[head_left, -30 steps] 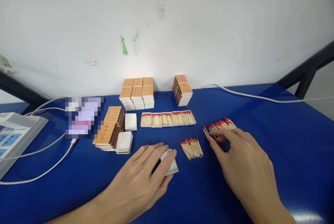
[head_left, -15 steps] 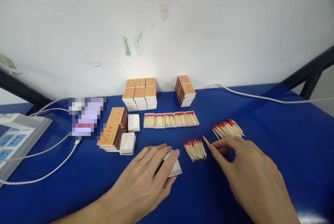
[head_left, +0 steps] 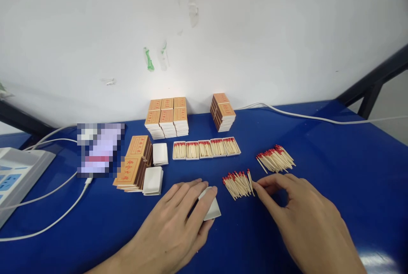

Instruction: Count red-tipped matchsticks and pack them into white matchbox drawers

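My left hand (head_left: pixel 177 218) is closed around a white matchbox tray (head_left: pixel 213 209), thumb at the near edge and fingers over the far side. To its right lies a small pile of red-tipped matches (head_left: pixel 235 184). At that pile's right edge, thumb and forefinger of my right hand (head_left: pixel 307 218) pinch a single matchstick (head_left: pixel 250 180), its red head pointing away from me. Beyond this hand is a second, larger heap of matches (head_left: pixel 276 159). Several trays filled with matches (head_left: pixel 205 149) stand side by side in a row behind the small pile.
Orange matchboxes are stacked in a left block (head_left: pixel 160 116) and a right block (head_left: pixel 223 112) by the wall, with more sleeves (head_left: pixel 135 165) at left beside white trays (head_left: pixel 153 180). A blurred-out phone-like object (head_left: pixel 102 148), cables and a power strip (head_left: pixel 27 167) occupy the left.
The matchstick in my right hand has gone from tilted left above the pile's edge to nearly upright alongside the pile. My left hand keeps its hold on the tray. The view has shifted slightly.
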Tool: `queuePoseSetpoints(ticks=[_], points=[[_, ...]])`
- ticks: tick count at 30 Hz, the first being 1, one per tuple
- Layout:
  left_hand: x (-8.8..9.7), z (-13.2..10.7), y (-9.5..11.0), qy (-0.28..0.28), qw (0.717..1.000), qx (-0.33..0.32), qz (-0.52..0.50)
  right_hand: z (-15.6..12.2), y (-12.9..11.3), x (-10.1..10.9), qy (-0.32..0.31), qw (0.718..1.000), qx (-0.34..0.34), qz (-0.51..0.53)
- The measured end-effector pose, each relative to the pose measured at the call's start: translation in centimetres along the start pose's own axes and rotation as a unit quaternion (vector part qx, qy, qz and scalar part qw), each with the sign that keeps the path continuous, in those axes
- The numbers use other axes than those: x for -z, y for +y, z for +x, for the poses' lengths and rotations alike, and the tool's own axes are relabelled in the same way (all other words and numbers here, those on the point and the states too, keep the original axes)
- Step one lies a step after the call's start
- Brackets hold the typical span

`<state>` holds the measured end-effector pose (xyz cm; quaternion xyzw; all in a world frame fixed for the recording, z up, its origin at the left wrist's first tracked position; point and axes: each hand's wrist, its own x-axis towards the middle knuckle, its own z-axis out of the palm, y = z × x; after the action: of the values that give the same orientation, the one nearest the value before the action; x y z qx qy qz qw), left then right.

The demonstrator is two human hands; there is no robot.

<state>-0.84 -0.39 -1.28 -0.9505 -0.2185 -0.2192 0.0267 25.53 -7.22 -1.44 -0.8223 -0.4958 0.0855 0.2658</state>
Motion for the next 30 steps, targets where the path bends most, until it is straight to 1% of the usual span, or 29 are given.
queuePoseSetpoints(ticks=[8,12,18,26,30], points=[[0.0,0.2,0.0,0.002,1.000,0.002,-0.003,0.5,-0.4,0.1,-0.015,0.999,-0.044,0.019],[0.1,0.4,0.0,0.004,1.000,0.001,0.001,0.8,0.1,0.3,-0.030,0.998,-0.054,0.027],[0.1,0.2,0.0,0.000,1.000,0.001,0.003,0.4,1.4,0.4,-0.028,0.998,-0.038,0.032],[0.1,0.4,0.1,-0.001,1.000,0.002,0.002,0.2,1.0,0.6,-0.032,0.999,-0.011,0.038],[0.1,0.3,0.1,-0.002,1.000,0.000,0.001,-0.1,1.6,0.9,-0.043,0.996,0.010,0.074]])
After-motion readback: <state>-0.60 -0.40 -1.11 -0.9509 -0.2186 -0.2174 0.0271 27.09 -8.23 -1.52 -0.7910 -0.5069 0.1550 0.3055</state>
